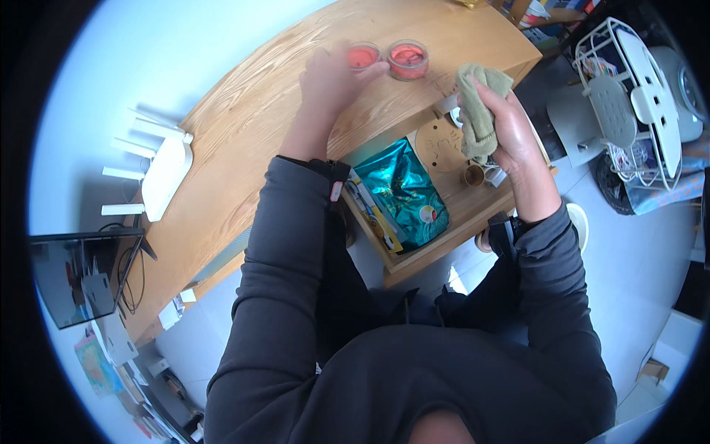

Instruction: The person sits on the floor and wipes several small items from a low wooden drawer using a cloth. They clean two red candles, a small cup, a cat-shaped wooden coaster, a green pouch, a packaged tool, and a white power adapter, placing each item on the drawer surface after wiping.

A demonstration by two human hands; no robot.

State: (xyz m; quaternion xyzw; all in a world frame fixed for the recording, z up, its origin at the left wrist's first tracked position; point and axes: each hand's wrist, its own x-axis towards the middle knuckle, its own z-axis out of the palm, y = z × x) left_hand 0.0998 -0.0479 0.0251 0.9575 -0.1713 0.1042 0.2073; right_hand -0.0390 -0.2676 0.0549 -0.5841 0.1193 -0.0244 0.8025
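My left hand (331,80) is blurred over the wooden tabletop, around the near-left side of a glass jar with red contents (363,56). Its thumb crosses in front of that jar; whether the fingers grip it I cannot tell. Just to the right stands a second glass jar with red contents (408,59). A folded olive-green cloth (478,119) is bunched in my right hand (513,130), above the right side of an open drawer (407,261). Inside the drawer lie a shiny teal foil pouch (402,194), a packaged toothbrush (369,208) and a round wooden board (440,147).
A white router (169,175) with several antennas stands by the wall on the wooden desk (233,139). A monitor (83,277) is at far left. On the right are a white wire rack (638,105) and a tiled floor (621,250). A small brown cup (474,175) sits in the drawer.
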